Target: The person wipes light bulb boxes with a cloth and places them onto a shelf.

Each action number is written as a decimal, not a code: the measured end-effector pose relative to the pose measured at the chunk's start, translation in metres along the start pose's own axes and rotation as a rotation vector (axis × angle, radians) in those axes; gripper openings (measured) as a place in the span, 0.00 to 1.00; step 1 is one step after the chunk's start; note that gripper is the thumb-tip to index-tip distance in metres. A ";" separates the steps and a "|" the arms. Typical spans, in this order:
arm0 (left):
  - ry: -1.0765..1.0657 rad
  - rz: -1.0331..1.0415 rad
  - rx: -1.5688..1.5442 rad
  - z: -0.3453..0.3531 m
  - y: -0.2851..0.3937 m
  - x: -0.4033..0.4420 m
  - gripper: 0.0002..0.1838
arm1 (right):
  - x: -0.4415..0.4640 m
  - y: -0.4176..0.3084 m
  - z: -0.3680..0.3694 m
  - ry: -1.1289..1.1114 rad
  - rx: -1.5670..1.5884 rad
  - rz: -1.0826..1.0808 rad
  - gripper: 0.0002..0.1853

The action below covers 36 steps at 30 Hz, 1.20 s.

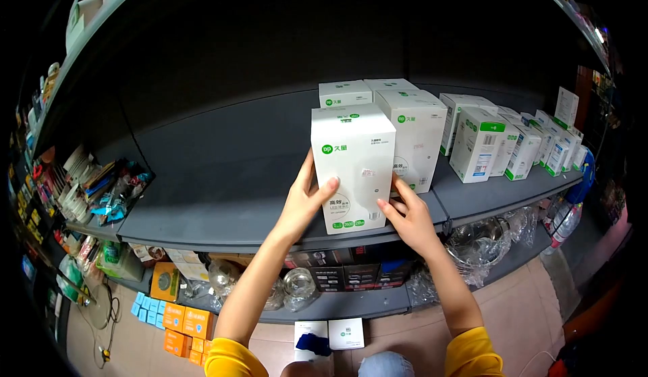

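Observation:
A white LED bulb box (351, 154) with green print stands upright at the front of the grey shelf. My left hand (305, 198) grips its left side, thumb across the front face. My right hand (409, 216) closes on the lower right side, with some fingers hidden behind the box. Right behind it stands a similar large white box (413, 130), and two more white boxes show at the back, one of them with its green-marked front (344, 95) in sight.
Smaller white-green boxes (478, 144) line the right of the grey shelf (202, 181). Plastic-wrapped glassware (479, 245) sits on the lower shelf. Orange boxes (198, 321), blue boxes (148, 309) and a white box (346, 334) are on the floor. Mixed goods (101, 181) fill the left side.

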<state>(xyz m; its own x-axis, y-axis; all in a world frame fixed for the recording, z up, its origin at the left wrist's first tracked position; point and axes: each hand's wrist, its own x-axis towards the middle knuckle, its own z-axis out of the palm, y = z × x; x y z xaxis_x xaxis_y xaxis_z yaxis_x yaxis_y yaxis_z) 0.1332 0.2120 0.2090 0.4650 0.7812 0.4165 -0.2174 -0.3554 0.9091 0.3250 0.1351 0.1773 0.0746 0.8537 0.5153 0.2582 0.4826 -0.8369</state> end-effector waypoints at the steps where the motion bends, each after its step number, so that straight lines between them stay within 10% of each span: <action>1: 0.020 0.026 0.056 -0.001 -0.006 -0.005 0.49 | -0.004 0.001 0.001 0.041 -0.048 -0.042 0.28; 17: 0.159 -0.004 0.342 0.016 -0.021 -0.037 0.27 | -0.034 -0.006 0.005 0.087 -0.298 -0.147 0.25; 36: 0.146 0.047 0.548 0.012 -0.044 -0.002 0.35 | -0.015 0.017 0.007 0.084 -0.400 -0.120 0.30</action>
<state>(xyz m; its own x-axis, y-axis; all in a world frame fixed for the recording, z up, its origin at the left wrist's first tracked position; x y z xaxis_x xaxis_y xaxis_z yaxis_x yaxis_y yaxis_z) 0.1526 0.2202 0.1684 0.3338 0.8072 0.4869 0.2607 -0.5754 0.7752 0.3218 0.1322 0.1539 0.0953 0.7693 0.6318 0.6223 0.4493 -0.6409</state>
